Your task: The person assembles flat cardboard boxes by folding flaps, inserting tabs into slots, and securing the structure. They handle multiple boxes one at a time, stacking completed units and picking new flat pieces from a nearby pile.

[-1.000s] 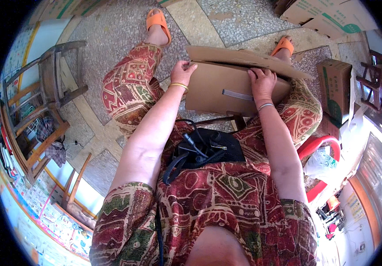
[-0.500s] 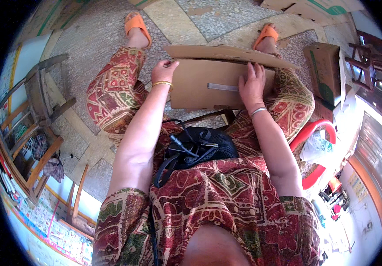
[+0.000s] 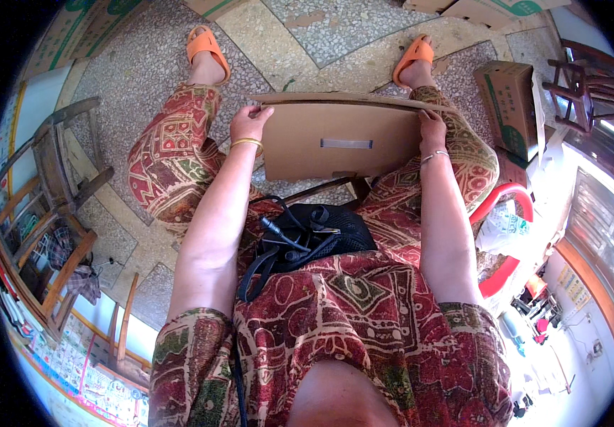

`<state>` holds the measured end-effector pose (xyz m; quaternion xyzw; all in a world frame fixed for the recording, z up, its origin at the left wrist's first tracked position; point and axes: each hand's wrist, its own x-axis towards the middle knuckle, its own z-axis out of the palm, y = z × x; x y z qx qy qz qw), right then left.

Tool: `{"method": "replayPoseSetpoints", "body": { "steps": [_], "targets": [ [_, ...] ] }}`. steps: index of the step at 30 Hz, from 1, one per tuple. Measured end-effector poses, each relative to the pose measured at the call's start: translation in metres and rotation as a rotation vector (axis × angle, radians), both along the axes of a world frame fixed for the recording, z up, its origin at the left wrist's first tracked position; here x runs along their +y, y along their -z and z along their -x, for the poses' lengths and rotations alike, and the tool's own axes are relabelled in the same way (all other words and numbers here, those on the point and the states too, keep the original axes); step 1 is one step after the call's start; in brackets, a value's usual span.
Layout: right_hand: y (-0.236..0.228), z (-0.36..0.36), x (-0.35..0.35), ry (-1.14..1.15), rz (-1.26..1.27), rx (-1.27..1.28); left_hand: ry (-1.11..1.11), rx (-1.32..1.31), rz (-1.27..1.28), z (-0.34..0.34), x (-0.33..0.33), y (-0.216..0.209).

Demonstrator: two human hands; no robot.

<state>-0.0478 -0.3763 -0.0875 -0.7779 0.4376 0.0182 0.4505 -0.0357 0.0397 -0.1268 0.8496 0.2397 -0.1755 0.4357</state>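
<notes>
Between my knees stands a brown cardboard box [image 3: 300, 146], folded rather flat, with a pale grey strip [image 3: 347, 144] on the side facing me. A long flap runs along its far top edge. My left hand [image 3: 250, 124] pinches the upper left corner, thumb on the near face. At the upper right corner, my right hand [image 3: 432, 132] grips the edge with its fingers closed around it. The far side of the box is hidden. On my lap lies a black mesh pouch [image 3: 342, 226] with cords and a strap.
A wooden chair [image 3: 54, 164] stands at the left. At the right are a green-printed carton [image 3: 507, 107], small dark wooden stools [image 3: 570, 96] and a red ring-shaped rim [image 3: 500, 277] with a plastic bag [image 3: 500, 231]. More cartons [image 3: 82, 32] lie at the far left, on a speckled stone floor.
My right hand has moved from the box's near face to its upper right corner and grips there. The raised flap has come down closer to the box's top edge.
</notes>
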Motion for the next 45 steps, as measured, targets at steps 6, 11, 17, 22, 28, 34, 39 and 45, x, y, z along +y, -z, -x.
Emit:
{"method": "replayPoseSetpoints", "body": {
  "steps": [6,11,17,22,28,34,39,45],
  "targets": [
    [0.028,0.006,-0.032,0.275,-0.638,-0.209,-0.044,0.046,0.075,0.0,0.001,-0.003],
    [0.02,0.004,-0.025,0.246,-0.531,-0.164,-0.059,0.038,0.114,0.004,0.003,0.013],
    [0.035,0.007,-0.04,0.092,-0.545,-0.143,-0.045,0.032,0.09,0.001,0.001,0.008],
    [0.025,-0.002,-0.007,0.123,-0.153,-0.138,-0.01,0.043,0.016,-0.002,0.0,-0.006],
    [0.035,0.011,-0.011,0.073,-0.133,-0.165,0.077,0.063,-0.012,-0.004,0.003,-0.007],
    [0.014,0.007,-0.017,-0.025,-0.365,-0.088,0.208,0.184,-0.149,-0.018,0.002,-0.035],
    [0.018,0.003,-0.015,0.004,-0.418,-0.122,0.161,0.071,-0.088,-0.017,0.002,-0.025],
    [0.034,-0.012,-0.013,0.047,-0.151,-0.045,-0.047,0.05,0.116,-0.021,-0.01,-0.013]
  ]
}}
